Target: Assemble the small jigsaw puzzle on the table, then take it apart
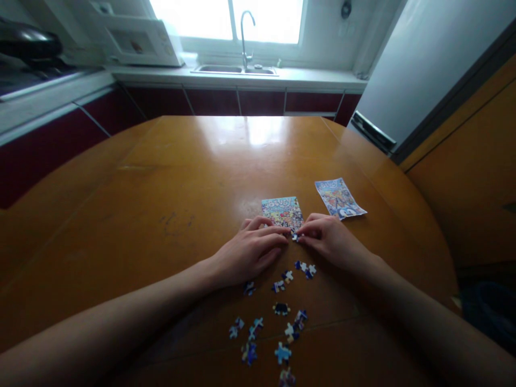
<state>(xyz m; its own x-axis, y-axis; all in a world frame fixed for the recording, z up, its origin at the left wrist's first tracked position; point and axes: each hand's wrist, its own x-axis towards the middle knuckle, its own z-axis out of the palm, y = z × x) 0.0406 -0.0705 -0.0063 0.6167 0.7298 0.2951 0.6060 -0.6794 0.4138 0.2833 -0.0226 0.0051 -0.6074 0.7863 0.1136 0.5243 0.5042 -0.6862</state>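
A partly assembled jigsaw puzzle (284, 210) with a busy coloured picture lies flat on the wooden table. My left hand (255, 248) rests palm down over its lower left edge, fingers stretched toward the right. At the lower right edge, my right hand (332, 239) pinches a small white and blue puzzle piece (295, 236) between thumb and forefinger. The left fingertips come close to that same piece. Several loose puzzle pieces, among them a light blue one (282, 352) and a dark one (281, 308), are scattered on the table nearer to me.
A creased picture sheet (341, 198) lies right of the puzzle. The round-ended wooden table (121, 215) fills the middle. Beyond it are a counter with a sink (220, 69), a tap (244, 43) and a white microwave (139, 42). A fridge (435, 64) stands at the right.
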